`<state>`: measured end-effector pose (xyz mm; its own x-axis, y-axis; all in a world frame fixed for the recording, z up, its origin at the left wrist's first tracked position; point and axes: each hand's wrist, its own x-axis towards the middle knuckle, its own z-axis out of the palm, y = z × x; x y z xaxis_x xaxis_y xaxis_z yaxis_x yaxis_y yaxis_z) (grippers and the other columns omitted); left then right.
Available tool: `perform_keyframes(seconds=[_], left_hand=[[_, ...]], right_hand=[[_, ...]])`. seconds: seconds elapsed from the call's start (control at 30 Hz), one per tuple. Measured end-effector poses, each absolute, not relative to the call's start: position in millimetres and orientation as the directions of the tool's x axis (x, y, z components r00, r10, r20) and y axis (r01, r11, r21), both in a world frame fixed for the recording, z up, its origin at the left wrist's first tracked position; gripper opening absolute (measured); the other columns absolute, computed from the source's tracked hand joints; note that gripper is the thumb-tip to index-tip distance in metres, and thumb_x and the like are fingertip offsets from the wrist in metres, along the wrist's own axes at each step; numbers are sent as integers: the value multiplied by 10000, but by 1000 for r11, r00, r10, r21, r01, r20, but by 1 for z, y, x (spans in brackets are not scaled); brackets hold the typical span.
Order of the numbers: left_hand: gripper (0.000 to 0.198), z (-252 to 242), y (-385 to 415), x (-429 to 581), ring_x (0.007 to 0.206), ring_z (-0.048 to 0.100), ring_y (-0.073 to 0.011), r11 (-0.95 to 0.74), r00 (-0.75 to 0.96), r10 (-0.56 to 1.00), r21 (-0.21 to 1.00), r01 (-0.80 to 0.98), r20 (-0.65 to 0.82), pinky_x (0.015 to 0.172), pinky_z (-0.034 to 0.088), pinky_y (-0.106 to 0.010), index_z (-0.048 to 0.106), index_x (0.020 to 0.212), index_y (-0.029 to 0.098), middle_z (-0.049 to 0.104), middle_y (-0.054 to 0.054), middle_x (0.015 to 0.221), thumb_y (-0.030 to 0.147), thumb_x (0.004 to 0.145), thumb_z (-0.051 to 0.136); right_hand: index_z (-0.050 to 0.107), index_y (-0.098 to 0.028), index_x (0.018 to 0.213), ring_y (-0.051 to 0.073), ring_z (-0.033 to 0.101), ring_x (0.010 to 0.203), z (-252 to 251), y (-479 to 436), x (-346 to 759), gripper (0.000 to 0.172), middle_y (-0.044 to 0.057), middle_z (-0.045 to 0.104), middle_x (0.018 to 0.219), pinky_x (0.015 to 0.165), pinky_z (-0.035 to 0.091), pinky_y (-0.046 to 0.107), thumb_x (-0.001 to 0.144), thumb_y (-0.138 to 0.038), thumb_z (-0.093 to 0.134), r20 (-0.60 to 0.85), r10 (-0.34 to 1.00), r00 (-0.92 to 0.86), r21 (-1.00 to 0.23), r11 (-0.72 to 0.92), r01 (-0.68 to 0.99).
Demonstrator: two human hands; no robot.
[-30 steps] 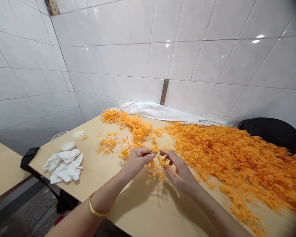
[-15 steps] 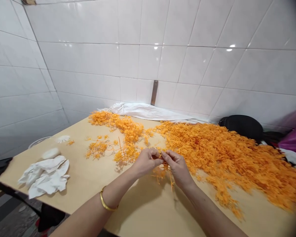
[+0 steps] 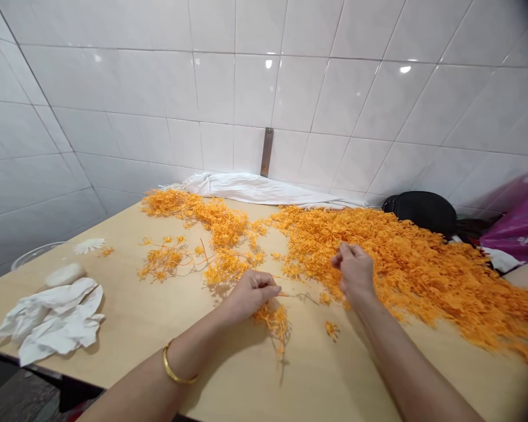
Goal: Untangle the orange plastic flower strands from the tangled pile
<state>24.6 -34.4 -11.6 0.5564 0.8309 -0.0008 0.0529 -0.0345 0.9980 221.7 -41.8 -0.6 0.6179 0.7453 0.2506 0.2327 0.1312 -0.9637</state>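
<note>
White wall tiles fill the top half of the frame, with a metal strap fixed upright on them at upper centre. A pale wooden desk spans the lower half. A great heap of orange flower sprigs covers the right side of the desk, and a thinner drift of them runs off toward upper centre, with loose bits scattered left of the middle. A white cloth lies along the desk's back edge. At far right, behind the heap, sit a black bag and a purple plastic bag. At lower left lies crumpled white tissue, near a white wad.

The left hand, a gold bangle on its wrist, is near the centre of the frame with its grip closed in a pinch. A thin stem runs out from the fingertips, just above a small clump of sprigs. The right hand is over the heap's near edge, its grip bunched shut; whether it holds anything is hidden.
</note>
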Motion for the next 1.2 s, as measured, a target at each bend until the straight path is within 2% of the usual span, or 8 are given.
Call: perform_keyframes(seconds=[0.17, 0.27, 0.33, 0.47, 0.57, 0.83, 1.07, 1.2], left_hand=[[211, -10, -23, 19, 465, 432, -72, 66, 425, 905, 985, -161, 9, 531, 311, -214, 558, 625, 136, 526, -1, 473, 338, 686, 574], [200, -10, -21, 18, 477, 448, -73, 94, 447, 895, 979, -183, -2, 541, 312, -212, 557, 645, 138, 553, -17, 490, 327, 710, 557], [193, -11, -22, 17, 486, 459, -74, 79, 443, 896, 979, -186, 12, 547, 318, -213, 547, 633, 144, 562, -21, 503, 319, 715, 555], [212, -8, -24, 17, 492, 467, -83, 42, 444, 896, 988, -147, 28, 552, 341, -225, 519, 596, 151, 556, -19, 520, 330, 694, 576], [251, -6, -25, 19, 477, 442, -76, -2, 469, 882, 995, -102, 50, 534, 341, -224, 500, 564, 147, 518, -3, 507, 352, 684, 580], [225, -12, -33, 20, 438, 349, -56, -21, 577, 815, 993, 119, -52, 435, 248, -204, 544, 644, 138, 448, 31, 503, 343, 611, 631], [207, -5, -35, 21, 403, 289, -51, -43, 611, 788, 984, 175, -74, 415, 211, -216, 511, 501, 142, 386, 42, 434, 294, 622, 583], [209, -4, -36, 16, 397, 285, -51, -17, 631, 769, 984, 175, -99, 411, 201, -216, 476, 473, 150, 362, 50, 414, 262, 602, 596]], right_hand=[[563, -172, 897, 158, 445, 477, 7, -44, 246, 268, -40, 438, 464, 504, 333, 292, 685, -336, 547, 356, 815, 457, -772, -19, 635], [610, -170, 834, 181, 487, 595, 3, -49, 231, 227, 37, 525, 642, 580, 363, 325, 716, -338, 514, 470, 797, 379, -646, 18, 763], [618, -168, 733, 175, 492, 629, 1, -53, 218, 261, 70, 545, 741, 592, 379, 319, 748, -388, 479, 456, 823, 337, -713, 112, 692], [617, -159, 792, 146, 482, 605, 4, -63, 193, 368, 48, 552, 701, 544, 382, 268, 753, -490, 461, 150, 989, 14, -924, 135, 358], [608, -168, 755, 106, 394, 535, 6, -70, 177, 286, -10, 480, 597, 484, 314, 229, 705, -444, 553, 86, 982, -168, -916, 144, 374], [514, -166, 661, 84, 388, 504, -8, -65, 176, 238, -36, 461, 567, 483, 310, 217, 726, -393, 544, 69, 996, -60, -992, 75, 106], [442, -188, 614, 92, 363, 484, -16, -65, 159, 207, -44, 412, 515, 467, 278, 224, 783, -306, 460, 367, 923, 114, -804, 253, 538], [439, -196, 669, 112, 422, 472, -14, -52, 188, 206, -25, 467, 519, 462, 313, 237, 793, -360, 429, 399, 841, 366, -808, 134, 573]])
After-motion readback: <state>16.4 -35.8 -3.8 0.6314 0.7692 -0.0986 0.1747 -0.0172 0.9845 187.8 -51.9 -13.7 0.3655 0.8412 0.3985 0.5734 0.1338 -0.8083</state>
